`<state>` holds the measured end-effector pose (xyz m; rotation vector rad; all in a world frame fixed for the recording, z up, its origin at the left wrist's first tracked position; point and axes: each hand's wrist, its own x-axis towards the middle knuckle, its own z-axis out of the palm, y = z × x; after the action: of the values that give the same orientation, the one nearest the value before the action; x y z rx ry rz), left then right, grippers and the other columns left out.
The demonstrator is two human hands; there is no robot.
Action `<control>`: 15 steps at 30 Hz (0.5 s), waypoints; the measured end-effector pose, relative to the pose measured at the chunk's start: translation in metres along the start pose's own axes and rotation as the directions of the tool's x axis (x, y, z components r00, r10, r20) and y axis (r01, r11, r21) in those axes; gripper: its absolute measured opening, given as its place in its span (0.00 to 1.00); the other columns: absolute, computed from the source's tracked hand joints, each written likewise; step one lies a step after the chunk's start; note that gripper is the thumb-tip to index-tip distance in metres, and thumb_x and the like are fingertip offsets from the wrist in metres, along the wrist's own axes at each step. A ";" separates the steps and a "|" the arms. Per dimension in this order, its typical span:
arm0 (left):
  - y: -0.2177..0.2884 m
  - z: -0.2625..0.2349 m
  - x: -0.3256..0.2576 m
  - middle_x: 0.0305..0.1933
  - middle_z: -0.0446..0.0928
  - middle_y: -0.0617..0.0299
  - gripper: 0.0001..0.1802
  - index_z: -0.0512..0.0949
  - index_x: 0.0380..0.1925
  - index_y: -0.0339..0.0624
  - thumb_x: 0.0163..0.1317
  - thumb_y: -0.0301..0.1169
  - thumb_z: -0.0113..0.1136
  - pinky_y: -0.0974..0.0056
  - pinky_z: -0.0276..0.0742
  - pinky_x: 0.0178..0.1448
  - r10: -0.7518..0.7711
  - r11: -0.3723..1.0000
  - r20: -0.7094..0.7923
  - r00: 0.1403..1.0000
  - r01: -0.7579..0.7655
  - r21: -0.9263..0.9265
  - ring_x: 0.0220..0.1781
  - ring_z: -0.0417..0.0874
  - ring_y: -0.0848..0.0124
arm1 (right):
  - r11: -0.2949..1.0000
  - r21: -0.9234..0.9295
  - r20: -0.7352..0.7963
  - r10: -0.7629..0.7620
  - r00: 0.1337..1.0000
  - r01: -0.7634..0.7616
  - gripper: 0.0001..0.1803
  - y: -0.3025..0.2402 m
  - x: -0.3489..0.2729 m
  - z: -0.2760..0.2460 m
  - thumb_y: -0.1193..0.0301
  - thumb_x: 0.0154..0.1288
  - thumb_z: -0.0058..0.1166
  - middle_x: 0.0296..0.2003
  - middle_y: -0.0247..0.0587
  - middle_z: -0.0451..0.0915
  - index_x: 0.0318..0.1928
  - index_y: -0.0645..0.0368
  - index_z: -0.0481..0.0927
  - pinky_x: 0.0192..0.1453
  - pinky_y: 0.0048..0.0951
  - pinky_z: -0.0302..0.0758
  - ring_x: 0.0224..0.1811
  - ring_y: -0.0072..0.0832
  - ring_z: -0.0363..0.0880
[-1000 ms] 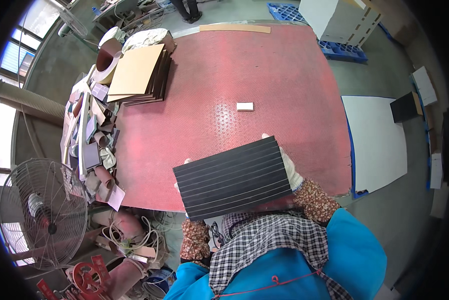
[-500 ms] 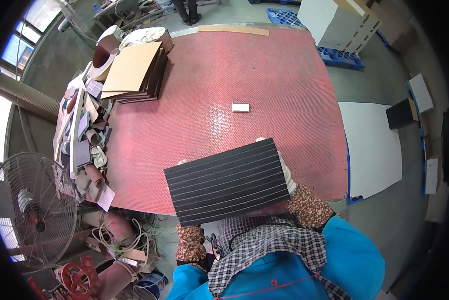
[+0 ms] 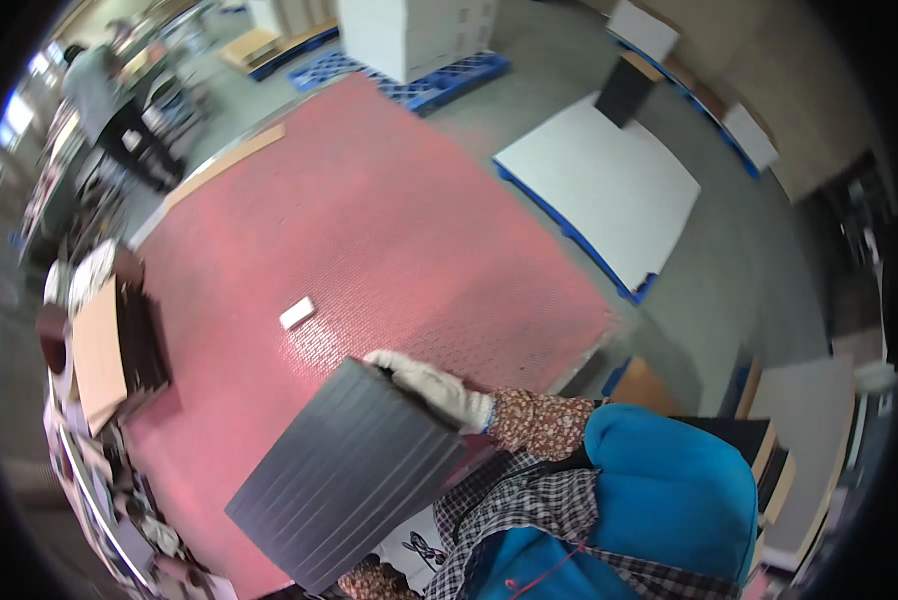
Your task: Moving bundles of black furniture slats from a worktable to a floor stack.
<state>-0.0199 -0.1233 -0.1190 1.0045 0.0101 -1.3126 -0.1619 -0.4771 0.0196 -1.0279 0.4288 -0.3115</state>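
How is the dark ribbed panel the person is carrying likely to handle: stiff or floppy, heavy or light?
The dark ribbed panel probably is stiff: it stays flat though the gloved right hand grips only its top edge. It seems fairly light for its size, being carried tilted above the red table. The ribs likely aid grip.

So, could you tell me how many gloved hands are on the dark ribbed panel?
1 in view: the right hand in a white glove grips the dark ribbed panel at its upper corner. The left hand may be hidden beneath it.
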 end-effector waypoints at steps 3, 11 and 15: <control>0.032 0.031 0.033 0.59 0.80 0.55 0.27 0.76 0.58 0.42 0.74 0.50 0.43 0.51 0.76 0.60 -0.119 0.993 0.107 0.987 0.118 0.020 0.59 0.80 0.57 | 0.994 0.065 -0.238 0.104 0.966 -0.091 0.26 -0.010 -0.036 -0.023 0.52 0.79 0.39 0.60 0.37 0.74 0.67 0.53 0.68 0.71 0.32 0.68 0.64 0.28 0.71; 0.024 0.242 0.072 0.58 0.80 0.56 0.28 0.76 0.57 0.41 0.74 0.51 0.42 0.50 0.76 0.60 -0.286 0.957 0.181 0.941 0.271 0.104 0.59 0.80 0.57 | 0.751 0.660 -0.516 0.432 0.740 0.022 0.19 -0.055 -0.192 -0.129 0.57 0.77 0.46 0.55 0.41 0.81 0.56 0.54 0.78 0.60 0.32 0.74 0.54 0.32 0.79; -0.024 0.396 0.090 0.56 0.81 0.55 0.28 0.75 0.57 0.42 0.74 0.52 0.42 0.50 0.78 0.58 -0.354 0.927 0.086 0.931 0.338 0.162 0.56 0.81 0.56 | 0.869 0.376 -0.722 0.058 0.690 0.321 0.19 -0.037 -0.302 -0.208 0.64 0.77 0.39 0.59 0.42 0.78 0.60 0.58 0.76 0.61 0.34 0.71 0.59 0.36 0.75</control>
<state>-0.2150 -0.4342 0.0564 1.0821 0.0056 -1.7148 -0.5279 -0.5175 0.0185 -0.3979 0.9347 -0.9324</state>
